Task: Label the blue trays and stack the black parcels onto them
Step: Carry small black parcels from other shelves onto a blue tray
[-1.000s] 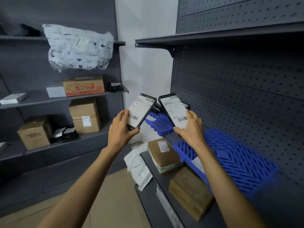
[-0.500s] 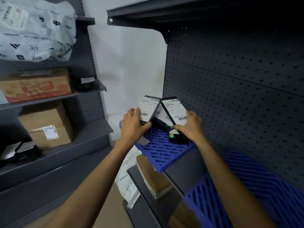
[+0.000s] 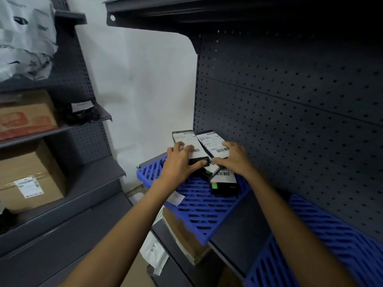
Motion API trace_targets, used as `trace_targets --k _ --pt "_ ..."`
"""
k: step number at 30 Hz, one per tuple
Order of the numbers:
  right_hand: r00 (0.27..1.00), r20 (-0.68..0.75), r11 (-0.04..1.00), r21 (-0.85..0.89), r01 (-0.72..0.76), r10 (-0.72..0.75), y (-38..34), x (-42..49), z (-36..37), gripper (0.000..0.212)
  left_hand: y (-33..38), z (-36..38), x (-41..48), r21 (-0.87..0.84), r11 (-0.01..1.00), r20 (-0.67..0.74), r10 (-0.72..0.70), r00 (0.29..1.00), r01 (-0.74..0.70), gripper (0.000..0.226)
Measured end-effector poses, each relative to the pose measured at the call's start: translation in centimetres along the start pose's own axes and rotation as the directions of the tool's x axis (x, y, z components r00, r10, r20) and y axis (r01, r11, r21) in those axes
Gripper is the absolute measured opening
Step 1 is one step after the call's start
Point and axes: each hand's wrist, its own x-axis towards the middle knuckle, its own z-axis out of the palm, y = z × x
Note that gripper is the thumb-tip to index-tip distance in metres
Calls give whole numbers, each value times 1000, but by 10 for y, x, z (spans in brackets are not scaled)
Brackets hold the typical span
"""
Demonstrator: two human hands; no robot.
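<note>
Mid-frame, over the blue tray (image 3: pixel 199 212), the left hand (image 3: pixel 182 165) gripped the left parcel (image 3: pixel 184 138), the right hand (image 3: pixel 235 160) the right parcel (image 3: pixel 209 140). Both looked light and stiff (labels likely slick): hold long edges.

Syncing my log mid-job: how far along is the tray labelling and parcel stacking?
Done: a lower parcel lies on the far blue tray, which bears a white slip. In hand: the left hand holds the left parcel and the right hand the right parcel, on that pile. Left: the near blue tray shows no parcel.
</note>
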Motion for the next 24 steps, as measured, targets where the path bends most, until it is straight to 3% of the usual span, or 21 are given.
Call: trace_targets --k 15,19,24 --pt "999 25 998 -37 -46 47 -21 -59 -12 70 -11 -44 -19 -39 952 178 306 935 -304 54" --pt "997 -57 992 -114 -55 49 -24 -92 -24 62 -8 -60 -31 6 915 176 396 901 -404 52" --pt "980 -152 946 -276 -169 130 -8 -164 -39 52 16 -60 -55 55 832 223 529 819 -552 50"
